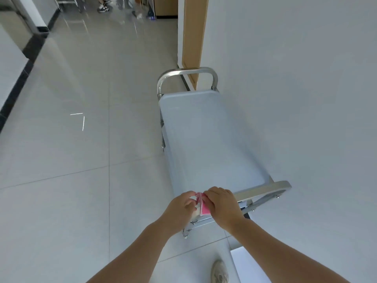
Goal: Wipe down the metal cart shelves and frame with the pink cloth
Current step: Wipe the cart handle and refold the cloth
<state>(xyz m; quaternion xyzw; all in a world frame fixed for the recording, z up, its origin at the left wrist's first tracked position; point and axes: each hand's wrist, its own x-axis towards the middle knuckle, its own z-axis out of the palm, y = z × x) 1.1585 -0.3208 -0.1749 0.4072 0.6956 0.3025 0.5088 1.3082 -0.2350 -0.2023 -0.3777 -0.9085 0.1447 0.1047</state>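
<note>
Currently left grip (181, 209) and right grip (222, 205) both pinch the pink cloth (204, 210) over the near handle (265, 189); top shelf (204, 129) stretches lengthwise beyond it, nearer the right.

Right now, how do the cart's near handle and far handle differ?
At the near handle, the left hand and right hand hold the pink cloth over its left end; no hand is on the far handle. The near handle shows bolts on its underside; the far handle shows none. Both are rounded bars of bright metal.
</note>
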